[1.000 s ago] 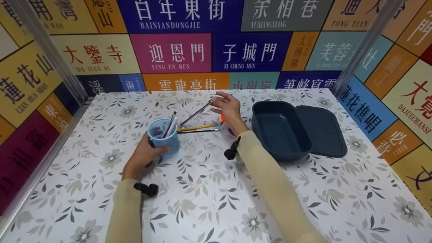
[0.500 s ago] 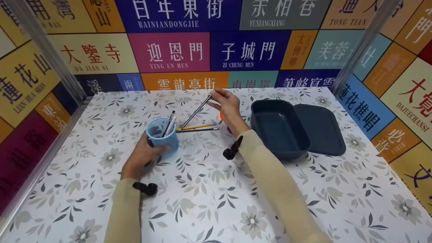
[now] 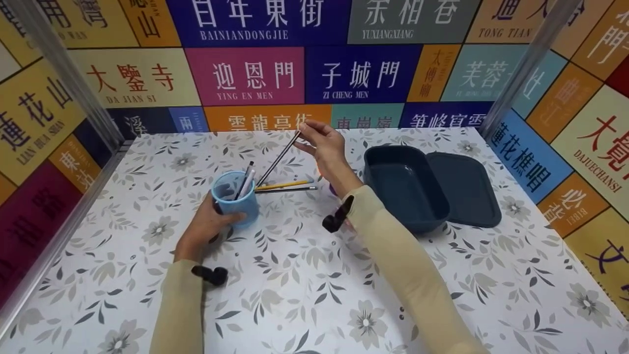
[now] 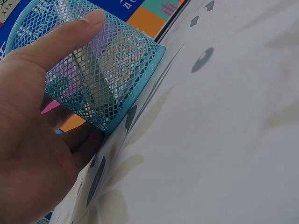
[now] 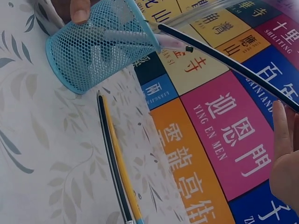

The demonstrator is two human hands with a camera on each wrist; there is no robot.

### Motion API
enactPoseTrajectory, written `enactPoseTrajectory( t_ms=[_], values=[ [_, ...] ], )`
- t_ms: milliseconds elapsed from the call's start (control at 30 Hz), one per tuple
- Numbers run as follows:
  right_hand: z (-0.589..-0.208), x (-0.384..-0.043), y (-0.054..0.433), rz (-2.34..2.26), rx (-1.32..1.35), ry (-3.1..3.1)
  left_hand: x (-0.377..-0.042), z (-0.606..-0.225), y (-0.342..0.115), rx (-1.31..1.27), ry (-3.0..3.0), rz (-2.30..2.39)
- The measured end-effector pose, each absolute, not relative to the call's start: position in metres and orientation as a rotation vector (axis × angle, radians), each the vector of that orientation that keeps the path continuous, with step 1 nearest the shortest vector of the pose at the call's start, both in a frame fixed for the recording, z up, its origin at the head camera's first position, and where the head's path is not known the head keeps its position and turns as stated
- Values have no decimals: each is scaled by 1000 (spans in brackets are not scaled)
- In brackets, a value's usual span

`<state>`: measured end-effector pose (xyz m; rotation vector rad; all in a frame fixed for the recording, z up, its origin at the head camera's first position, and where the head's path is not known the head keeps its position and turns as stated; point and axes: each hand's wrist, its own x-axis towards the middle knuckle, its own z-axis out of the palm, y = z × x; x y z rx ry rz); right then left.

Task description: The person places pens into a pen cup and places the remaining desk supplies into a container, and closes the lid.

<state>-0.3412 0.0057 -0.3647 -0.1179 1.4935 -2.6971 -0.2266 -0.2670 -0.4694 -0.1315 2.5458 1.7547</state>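
Note:
In the head view my left hand (image 3: 206,226) grips a light blue mesh pen cup (image 3: 246,209) standing on the table, thumb across its front. Two pens (image 3: 248,183) lean inside the cup. My right hand (image 3: 325,147) pinches the upper end of a dark striped pencil (image 3: 279,158), which slants down leftward toward the cup. The right wrist view has this dark pencil (image 5: 224,58) with its lower tip right at the cup's rim. Beside the cup, a yellow pencil (image 3: 285,185) and a black pencil (image 3: 291,190) lie together on the tabletop.
Right of my right forearm is a deep navy box (image 3: 410,196), with its flat navy lid (image 3: 469,191) beside it. Small orange (image 3: 318,169) and purple (image 3: 332,190) things are mostly hidden behind my right wrist. Sign-printed panels (image 3: 260,76) wall in the table's back and sides.
My right hand has lifted and moved slightly left with the striped pencil, whose lower end has risen from by the lying pencils toward the cup's rim. My left hand keeps holding the cup.

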Motion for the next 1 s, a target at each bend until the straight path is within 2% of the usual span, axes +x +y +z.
enactPoseTrajectory(
  t_ms=[333,1000],
  values=[
    [-354,-330,-13,-2689,-225,1511,-227,-468,-267,-196,2466,1791],
    [-371,-309,-37,-2553,-404,1623,-227,-469,-267,-164,2534,1765]
  ],
)
